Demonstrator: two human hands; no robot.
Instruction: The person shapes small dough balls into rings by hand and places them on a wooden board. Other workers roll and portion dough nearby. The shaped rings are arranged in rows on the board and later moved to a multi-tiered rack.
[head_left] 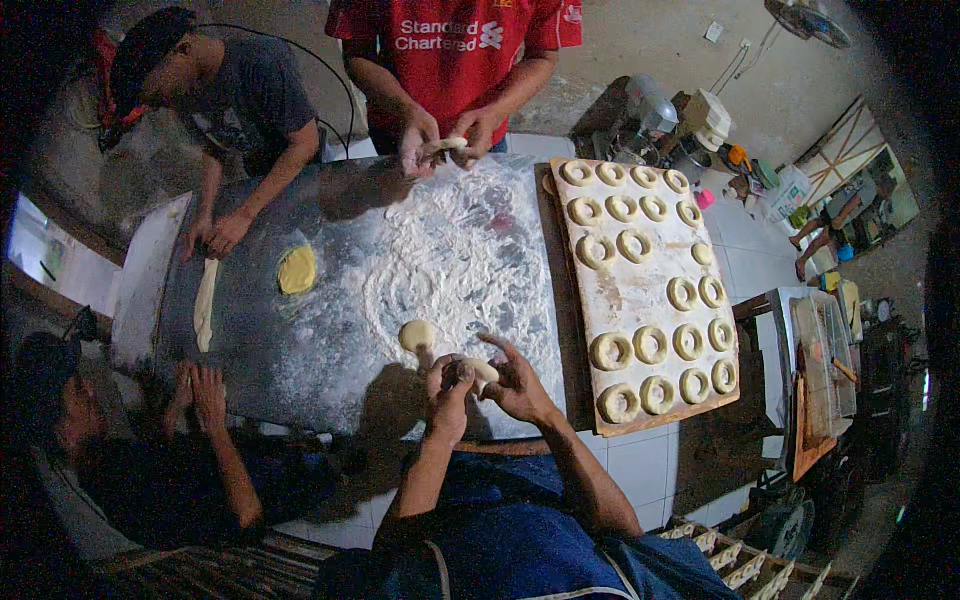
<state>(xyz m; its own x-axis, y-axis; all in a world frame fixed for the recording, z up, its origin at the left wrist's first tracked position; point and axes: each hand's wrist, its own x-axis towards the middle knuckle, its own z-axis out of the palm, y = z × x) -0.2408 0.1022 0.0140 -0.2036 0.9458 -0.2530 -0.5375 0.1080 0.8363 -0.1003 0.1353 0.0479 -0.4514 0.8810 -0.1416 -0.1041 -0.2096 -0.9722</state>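
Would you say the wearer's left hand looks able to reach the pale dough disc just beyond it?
Probably yes: the pale dough disc lies close with nothing visibly between, though the left hand holds another dough piece.

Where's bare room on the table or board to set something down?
On the table, the lightly floured patch below the yellow dough, right of the long dough strip. On the board, the gap left of the two middle rings. Crowded: the board's bottom two rows, and around your left hand by the flat disc.
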